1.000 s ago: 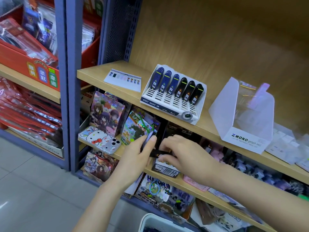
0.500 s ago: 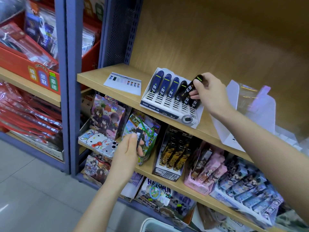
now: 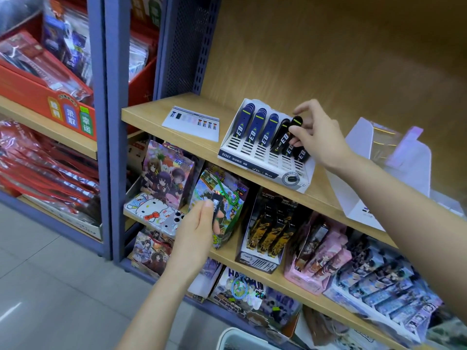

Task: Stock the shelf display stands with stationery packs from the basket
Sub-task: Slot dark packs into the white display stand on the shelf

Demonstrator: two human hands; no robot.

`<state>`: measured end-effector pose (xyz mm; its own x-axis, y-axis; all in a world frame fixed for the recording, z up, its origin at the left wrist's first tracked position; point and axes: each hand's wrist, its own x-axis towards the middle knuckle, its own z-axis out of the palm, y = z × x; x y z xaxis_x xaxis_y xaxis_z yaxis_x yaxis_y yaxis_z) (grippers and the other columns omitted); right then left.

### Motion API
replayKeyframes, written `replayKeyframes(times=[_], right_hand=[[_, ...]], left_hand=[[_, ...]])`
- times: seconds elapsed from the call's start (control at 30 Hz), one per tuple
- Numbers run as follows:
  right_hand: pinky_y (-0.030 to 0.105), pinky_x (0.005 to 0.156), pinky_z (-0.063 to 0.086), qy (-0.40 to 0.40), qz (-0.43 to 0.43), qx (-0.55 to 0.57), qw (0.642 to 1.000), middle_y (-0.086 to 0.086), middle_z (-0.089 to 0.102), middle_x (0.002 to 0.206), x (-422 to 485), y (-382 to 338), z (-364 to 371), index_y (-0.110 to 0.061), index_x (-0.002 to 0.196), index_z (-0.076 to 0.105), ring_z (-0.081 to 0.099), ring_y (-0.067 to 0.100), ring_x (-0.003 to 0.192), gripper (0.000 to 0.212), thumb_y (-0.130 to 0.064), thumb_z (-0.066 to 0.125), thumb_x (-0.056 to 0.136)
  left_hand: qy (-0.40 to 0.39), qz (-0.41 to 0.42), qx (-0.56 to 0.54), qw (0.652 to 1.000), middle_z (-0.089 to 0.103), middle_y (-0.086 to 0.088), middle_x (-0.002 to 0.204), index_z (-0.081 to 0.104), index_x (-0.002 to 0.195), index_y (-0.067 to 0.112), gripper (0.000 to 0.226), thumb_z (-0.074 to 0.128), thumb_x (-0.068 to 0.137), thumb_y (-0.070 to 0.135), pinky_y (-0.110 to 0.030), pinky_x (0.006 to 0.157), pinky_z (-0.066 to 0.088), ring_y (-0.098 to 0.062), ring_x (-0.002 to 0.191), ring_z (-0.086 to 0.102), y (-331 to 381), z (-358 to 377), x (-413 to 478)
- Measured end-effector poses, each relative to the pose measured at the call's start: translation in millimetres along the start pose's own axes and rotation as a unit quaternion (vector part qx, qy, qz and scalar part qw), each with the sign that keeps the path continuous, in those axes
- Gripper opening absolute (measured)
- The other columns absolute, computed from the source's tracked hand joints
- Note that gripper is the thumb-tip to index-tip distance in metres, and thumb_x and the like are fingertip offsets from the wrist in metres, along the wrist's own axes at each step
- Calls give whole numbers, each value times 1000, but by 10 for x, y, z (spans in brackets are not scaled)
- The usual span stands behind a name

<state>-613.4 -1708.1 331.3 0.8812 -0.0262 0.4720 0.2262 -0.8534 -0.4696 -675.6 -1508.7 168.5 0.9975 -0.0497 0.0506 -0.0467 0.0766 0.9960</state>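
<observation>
The left hand [image 3: 199, 224] waits low, thumb and fingers curled round a small dark pack [image 3: 216, 207]; whether it is one or several, I cannot tell. Below and just right of that hand, the white rim of the basket [image 3: 228, 333] shows. Above and to its right, on the wooden shelf [image 3: 151, 114], the display stand [image 3: 242, 159] holds blue packs [image 3: 257, 125] in the slots farthest from the right hand [image 3: 321, 140]. That hand pinches the top of a black pack [image 3: 297, 121] between thumb and fingers, tilted over a slot near its palm. The step looks like slotting this pack; next it likely needs sliding down flush, a release, then a reach towards the left hand's spare
</observation>
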Motion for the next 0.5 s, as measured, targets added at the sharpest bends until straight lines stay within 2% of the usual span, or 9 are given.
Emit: replayKeyframes(times=[0.07, 0.13, 0.2, 0.3, 0.43, 0.5], right_hand=[[24, 75, 55, 15, -13, -16, 1000, 10, 63, 89, 25, 12, -3, -19, 100, 49, 65, 19, 75, 16, -8, 57, 92], [8, 68, 46, 23, -22, -54, 998, 4, 60, 88, 52, 30, 1, -13, 97, 57, 58, 10, 69, 14, -8, 64, 87], [1, 63, 38, 23, -31, -73, 997, 1, 58, 85, 64, 36, 4, -11, 94, 62, 51, 1, 66, 13, -8, 69, 83], [1, 63, 37, 20, -43, -72, 996, 2, 58, 82, 66, 49, -2, -16, 90, 63, 49, -1, 67, 16, -8, 72, 80], [-1, 68, 36, 22, -74, -109, 991, 3, 59, 92, 70, 58, -7, -10, 101, 69, 52, 8, 74, 19, -8, 71, 82], [4, 74, 38, 15, -89, -116, 989, 0, 56, 96, 70, 37, -3, -9, 106, 70, 53, 10, 80, 22, -7, 68, 84]], left_hand=[[4, -2, 0, 1000, 46, 0, 60, 55, 77, 12, 41, 29, 103, 30, -27, 47, 24, -7, 42, 33, -2, 6, 6], [4, -2, 4, 1000, 46, 0, 61, 55, 78, 12, 41, 29, 103, 30, -28, 46, 24, -7, 42, 33, -3, 8, 7], [3, -3, 5, 1000, 46, 0, 61, 55, 78, 11, 41, 28, 103, 30, -28, 46, 23, -8, 43, 33, -4, 7, 6], [-1, -12, 9, 1000, 46, 1, 62, 55, 82, 5, 43, 29, 103, 31, -29, 47, 24, -6, 44, 34, -12, 16, 15], [-7, -22, -1, 1000, 45, 2, 62, 56, 85, 3, 41, 32, 102, 32, -30, 46, 21, -6, 42, 31, -15, 34, 10], [-14, -18, 0, 1000, 45, 1, 63, 56, 86, 4, 40, 32, 102, 32, -30, 46, 19, -7, 42, 29, -14, 46, -4]])
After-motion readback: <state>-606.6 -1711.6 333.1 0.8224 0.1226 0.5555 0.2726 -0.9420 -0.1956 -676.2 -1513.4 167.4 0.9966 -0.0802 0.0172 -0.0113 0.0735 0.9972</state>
